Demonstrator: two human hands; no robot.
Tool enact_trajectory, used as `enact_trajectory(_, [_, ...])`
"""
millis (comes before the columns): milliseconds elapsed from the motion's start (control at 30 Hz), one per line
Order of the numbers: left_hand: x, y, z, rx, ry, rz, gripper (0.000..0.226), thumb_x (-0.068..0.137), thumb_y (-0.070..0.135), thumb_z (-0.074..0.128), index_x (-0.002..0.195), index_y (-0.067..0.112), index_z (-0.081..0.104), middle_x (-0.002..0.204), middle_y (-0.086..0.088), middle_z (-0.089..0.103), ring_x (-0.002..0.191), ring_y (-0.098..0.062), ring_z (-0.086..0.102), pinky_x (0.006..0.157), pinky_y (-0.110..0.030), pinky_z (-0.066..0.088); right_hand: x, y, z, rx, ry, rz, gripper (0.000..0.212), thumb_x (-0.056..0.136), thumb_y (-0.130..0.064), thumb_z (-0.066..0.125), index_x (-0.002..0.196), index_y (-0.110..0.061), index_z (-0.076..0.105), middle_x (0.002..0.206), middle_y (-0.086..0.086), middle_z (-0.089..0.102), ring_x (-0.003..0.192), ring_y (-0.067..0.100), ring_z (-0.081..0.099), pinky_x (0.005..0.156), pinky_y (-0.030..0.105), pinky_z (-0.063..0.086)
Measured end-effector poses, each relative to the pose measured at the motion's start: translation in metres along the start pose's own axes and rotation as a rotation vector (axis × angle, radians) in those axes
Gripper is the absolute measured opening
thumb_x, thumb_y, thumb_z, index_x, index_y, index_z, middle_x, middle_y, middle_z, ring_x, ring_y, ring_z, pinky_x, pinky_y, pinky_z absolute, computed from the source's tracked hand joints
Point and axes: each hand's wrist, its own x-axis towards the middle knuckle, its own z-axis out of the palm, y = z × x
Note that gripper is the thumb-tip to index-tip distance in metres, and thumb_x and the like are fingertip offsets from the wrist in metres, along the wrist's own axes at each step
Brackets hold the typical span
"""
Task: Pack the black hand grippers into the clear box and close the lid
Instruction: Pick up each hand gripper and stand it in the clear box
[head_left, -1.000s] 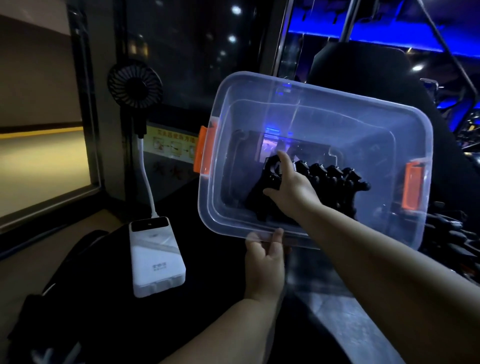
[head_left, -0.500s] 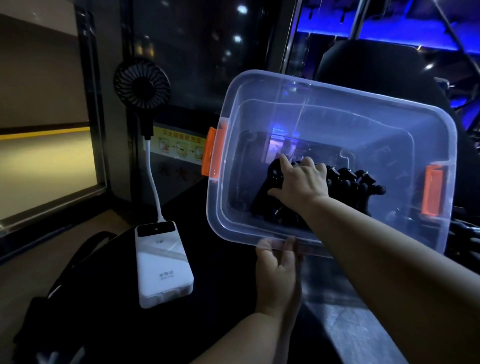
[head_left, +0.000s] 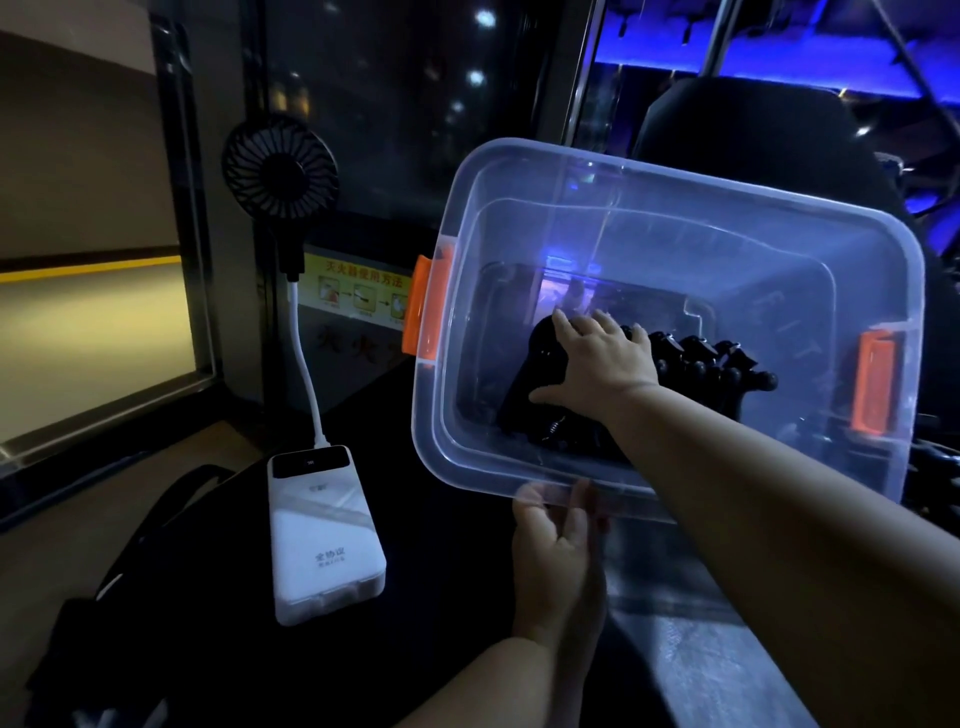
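Note:
The clear box (head_left: 675, 176) with orange latches (head_left: 423, 312) is tilted, its opening facing me. My left hand (head_left: 556, 561) grips its near rim from below, fingertips showing through the plastic. Several black hand grippers (head_left: 717, 364) lie in a row against the lower inside of the box. My right hand (head_left: 602, 364) reaches in and rests flat on the left end of that row, fingers spread and thumb out. No lid is on the box.
A white power bank (head_left: 322, 530) lies on the dark surface at the left, with a small black fan (head_left: 280, 174) plugged in on a white stalk. A black bag (head_left: 130, 571) sits at the lower left. Dark objects (head_left: 935, 462) lie right of the box.
My right hand has gone from holding a gripper with a raised finger to lying flat over the pile. The box has shifted slightly right in view.

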Motion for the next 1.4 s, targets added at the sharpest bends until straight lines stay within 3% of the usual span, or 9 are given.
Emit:
enact_trajectory(200, [-0.004,0.002,-0.001,-0.037,-0.007,0.006,0.017,0.092,0.023,0.058,0.095,0.009,0.049,0.085,-0.013,0.068,0.064,-0.002,0.060,0.057,-0.011,0.044,0.012,-0.002,-0.006,-0.029,-0.049,-0.008,0.110,0.063,-0.078,0.062,0.150,-0.030,0.015,0.148,-0.007,0.036,0.137,0.022,0.031,0.103,0.051,0.029])
enact_trajectory(567, [-0.003,0.005,0.002,-0.024,-0.015,0.007,0.012,0.092,0.020,0.056,0.089,0.011,0.049,0.072,-0.001,0.063,0.056,0.002,0.057,0.053,-0.009,0.042,0.010,0.003,0.001,-0.028,0.001,-0.024,0.109,0.064,-0.080,0.060,0.150,-0.032,0.014,0.148,-0.008,0.036,0.136,0.021,0.030,0.103,0.051,0.028])
enact_trajectory(733, [-0.003,0.009,0.003,-0.002,-0.008,0.000,0.013,0.093,0.017,0.054,0.087,0.008,0.047,0.069,-0.004,0.060,0.051,0.002,0.055,0.052,-0.010,0.041,0.007,0.006,-0.001,0.022,0.016,-0.044,0.107,0.067,-0.078,0.058,0.151,-0.030,0.012,0.150,-0.008,0.031,0.139,0.021,0.025,0.107,0.052,0.025])
enact_trajectory(800, [-0.001,0.008,0.004,0.006,0.010,0.004,0.019,0.091,0.025,0.057,0.087,0.010,0.047,0.073,-0.008,0.063,0.054,0.001,0.056,0.054,-0.012,0.043,0.005,0.009,-0.005,0.066,0.029,-0.031,0.105,0.071,-0.078,0.054,0.152,-0.028,0.011,0.154,-0.008,0.025,0.143,0.018,0.018,0.111,0.054,0.020])
enact_trajectory(933, [0.002,0.005,0.004,0.103,0.071,0.029,0.057,0.064,0.070,0.063,0.084,0.020,0.047,0.084,-0.017,0.069,0.072,-0.021,0.062,0.070,-0.031,0.049,-0.005,0.016,-0.015,0.129,0.060,-0.011,0.093,0.078,-0.077,0.044,0.151,-0.029,0.014,0.157,-0.009,0.019,0.145,0.016,0.010,0.114,0.053,0.015])
enact_trajectory(1033, [0.001,0.008,0.004,0.127,0.076,0.024,0.043,0.070,0.058,0.059,0.084,0.019,0.047,0.082,-0.011,0.063,0.078,-0.027,0.060,0.076,-0.037,0.048,-0.027,0.025,-0.018,0.167,0.116,-0.023,0.085,0.081,-0.075,0.042,0.150,-0.031,0.020,0.156,-0.009,0.020,0.145,0.015,0.010,0.114,0.048,0.016])
enact_trajectory(1200, [0.000,0.007,0.004,0.126,0.097,0.042,0.023,0.088,0.038,0.058,0.085,0.017,0.049,0.087,-0.014,0.066,0.083,-0.029,0.062,0.073,-0.030,0.046,-0.075,0.050,-0.015,0.256,0.215,0.047,0.075,0.082,-0.071,0.045,0.145,-0.031,0.032,0.148,-0.006,0.033,0.141,0.019,0.017,0.109,0.045,0.020])
enact_trajectory(1333, [-0.005,0.014,0.007,0.077,0.045,0.076,0.017,0.096,0.021,0.051,0.092,0.006,0.045,0.072,-0.009,0.073,0.065,-0.008,0.065,0.062,-0.012,0.045,-0.108,0.075,-0.014,0.299,0.210,0.174,0.073,0.081,-0.070,0.047,0.142,-0.031,0.038,0.146,-0.004,0.037,0.141,0.018,0.018,0.109,0.045,0.023])
enact_trajectory(1400, [-0.010,0.019,0.007,0.078,0.026,0.130,0.013,0.096,0.014,0.049,0.093,0.003,0.042,0.067,-0.008,0.072,0.062,-0.005,0.065,0.062,-0.011,0.046,-0.121,0.086,-0.015,0.287,0.198,0.212,0.071,0.081,-0.069,0.046,0.141,-0.031,0.039,0.146,-0.004,0.038,0.140,0.018,0.019,0.108,0.044,0.024])
